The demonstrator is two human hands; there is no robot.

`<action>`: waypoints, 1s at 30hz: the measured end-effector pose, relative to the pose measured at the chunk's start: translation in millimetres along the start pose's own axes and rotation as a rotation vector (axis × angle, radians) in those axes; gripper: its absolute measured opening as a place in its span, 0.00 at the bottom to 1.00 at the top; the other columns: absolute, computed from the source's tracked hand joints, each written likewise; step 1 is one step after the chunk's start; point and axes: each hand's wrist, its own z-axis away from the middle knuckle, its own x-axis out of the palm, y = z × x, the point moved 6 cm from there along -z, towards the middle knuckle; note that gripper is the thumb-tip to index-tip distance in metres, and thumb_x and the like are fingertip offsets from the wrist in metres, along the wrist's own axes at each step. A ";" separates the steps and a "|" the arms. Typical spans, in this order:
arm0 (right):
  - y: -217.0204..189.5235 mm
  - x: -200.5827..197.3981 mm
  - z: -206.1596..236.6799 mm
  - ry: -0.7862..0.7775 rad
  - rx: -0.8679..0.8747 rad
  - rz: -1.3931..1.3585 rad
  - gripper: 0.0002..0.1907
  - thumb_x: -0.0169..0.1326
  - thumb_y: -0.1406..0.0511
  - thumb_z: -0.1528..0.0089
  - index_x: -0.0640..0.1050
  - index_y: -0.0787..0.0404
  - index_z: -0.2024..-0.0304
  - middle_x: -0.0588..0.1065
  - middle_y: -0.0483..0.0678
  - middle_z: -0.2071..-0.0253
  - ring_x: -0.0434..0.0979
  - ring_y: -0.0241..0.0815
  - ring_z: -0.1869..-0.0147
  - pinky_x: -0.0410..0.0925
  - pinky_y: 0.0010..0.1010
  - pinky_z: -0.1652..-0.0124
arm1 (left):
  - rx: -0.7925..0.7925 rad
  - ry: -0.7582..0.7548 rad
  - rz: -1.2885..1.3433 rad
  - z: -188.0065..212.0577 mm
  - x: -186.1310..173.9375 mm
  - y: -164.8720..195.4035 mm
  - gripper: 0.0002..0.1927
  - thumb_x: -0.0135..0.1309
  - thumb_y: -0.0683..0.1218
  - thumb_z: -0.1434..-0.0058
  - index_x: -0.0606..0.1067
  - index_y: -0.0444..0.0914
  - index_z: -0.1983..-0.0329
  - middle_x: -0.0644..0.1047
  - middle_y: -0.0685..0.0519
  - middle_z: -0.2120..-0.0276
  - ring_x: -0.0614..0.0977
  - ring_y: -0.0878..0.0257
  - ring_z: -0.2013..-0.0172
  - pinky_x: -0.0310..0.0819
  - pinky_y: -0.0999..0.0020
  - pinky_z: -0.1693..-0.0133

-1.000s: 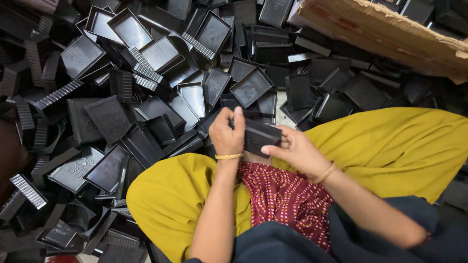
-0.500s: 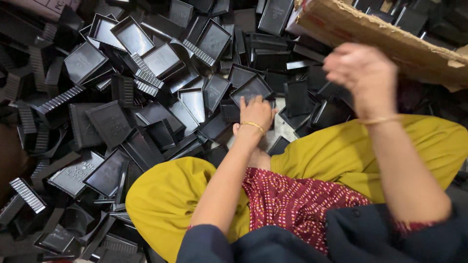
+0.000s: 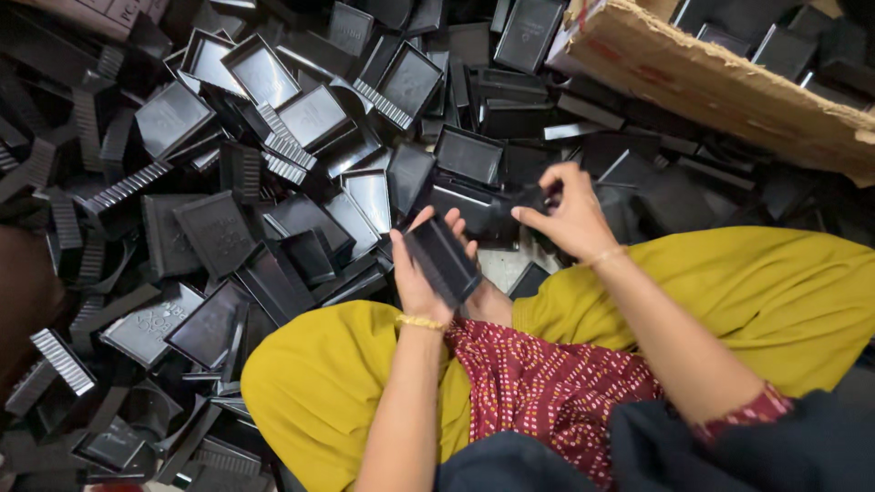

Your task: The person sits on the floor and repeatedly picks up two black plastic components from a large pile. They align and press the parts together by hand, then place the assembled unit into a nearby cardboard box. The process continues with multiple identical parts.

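I sit cross-legged in yellow trousers (image 3: 747,292) in front of a heap of black plastic tray parts (image 3: 273,164). My left hand (image 3: 421,273) grips a small black rectangular plastic part (image 3: 442,260), tilted, just above my knee. My right hand (image 3: 570,214) reaches a little further forward and pinches another black plastic piece (image 3: 524,199) at the edge of the heap. Both wrists wear thin gold bangles. The two hands are close together, about a hand's width apart.
Black trays and ribbed strips cover the floor ahead and to the left. A torn cardboard box (image 3: 729,87) with more black parts lies at the upper right. A patch of pale floor (image 3: 501,269) shows between my knees. Red patterned cloth (image 3: 547,383) covers my lap.
My right hand, which was raised up by the cardboard box half a second ago, has come back down to the heap and taken a black piece. My left hand now holds a black part.
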 end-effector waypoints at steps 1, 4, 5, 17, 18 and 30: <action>3.8 3.6 13.1 -0.071 0.171 -0.279 0.28 0.71 0.58 0.44 0.67 0.64 0.57 0.67 0.54 0.61 0.71 0.45 0.62 0.68 0.36 0.63 | -0.030 0.029 0.035 -2.9 -3.4 -6.9 0.35 0.36 0.69 0.34 0.70 0.41 0.38 0.79 0.48 0.50 0.80 0.56 0.51 0.77 0.54 0.52; -13.5 23.7 51.2 -0.229 0.449 -0.822 0.27 0.70 0.60 0.34 0.64 0.68 0.63 0.66 0.48 0.68 0.65 0.41 0.66 0.59 0.32 0.66 | -0.012 -0.062 -0.026 -16.0 1.1 -19.5 0.35 0.35 0.69 0.27 0.69 0.38 0.34 0.76 0.49 0.49 0.79 0.57 0.50 0.75 0.58 0.47; -28.0 28.3 59.5 -0.254 0.391 -0.798 0.24 0.70 0.61 0.35 0.68 0.70 0.61 0.68 0.45 0.66 0.66 0.37 0.63 0.60 0.30 0.63 | 0.000 -0.081 -0.055 -18.6 1.7 -21.7 0.35 0.35 0.68 0.27 0.69 0.38 0.33 0.76 0.49 0.48 0.78 0.58 0.49 0.74 0.60 0.46; -92.6 31.6 78.3 -0.595 0.498 -0.602 0.33 0.66 0.57 0.46 0.73 0.59 0.40 0.81 0.47 0.58 0.81 0.37 0.53 0.74 0.27 0.54 | 0.328 -0.177 -0.689 -15.0 10.1 -1.2 0.31 0.31 0.63 0.23 0.75 0.36 0.47 0.78 0.51 0.53 0.77 0.63 0.52 0.71 0.68 0.47; -93.1 34.1 82.1 -0.681 0.592 -0.765 0.32 0.64 0.56 0.45 0.73 0.60 0.40 0.81 0.46 0.57 0.82 0.36 0.51 0.74 0.27 0.53 | 0.376 -0.219 -0.804 -16.0 13.9 7.5 0.32 0.29 0.62 0.22 0.77 0.35 0.54 0.80 0.50 0.58 0.79 0.62 0.57 0.72 0.68 0.51; -130.5 6.8 88.6 -0.190 -0.143 0.175 0.21 0.66 0.54 0.43 0.79 0.61 0.57 0.75 0.57 0.77 0.77 0.53 0.71 0.70 0.41 0.71 | 0.688 0.205 -1.198 3.8 29.0 28.1 0.34 0.26 0.57 0.24 0.73 0.35 0.77 0.77 0.48 0.81 0.80 0.54 0.77 0.72 0.62 0.68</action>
